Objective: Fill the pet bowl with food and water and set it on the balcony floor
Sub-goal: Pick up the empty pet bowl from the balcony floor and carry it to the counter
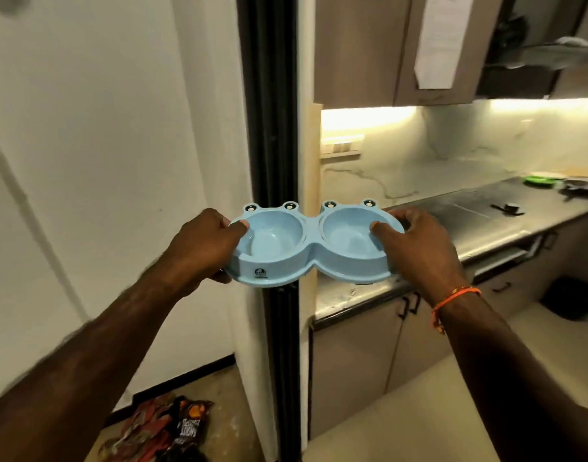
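A light blue double pet bowl (314, 258) with frog eyes along its far rim hangs level in the air at the middle of the view. Both of its round cups are empty. My left hand (202, 248) grips the bowl's left end, thumb over the rim and fingers underneath. My right hand (416, 245) grips the right end the same way, thumb inside the right cup's rim. An orange thread band sits on the right wrist.
A steel kitchen counter (486, 225) runs to the right, with a green item (540, 180) and dark utensils at its far end. Cabinets stand above and below it. A dark door frame (272, 128) rises straight ahead. Red and black bags (166, 428) lie on the floor at lower left.
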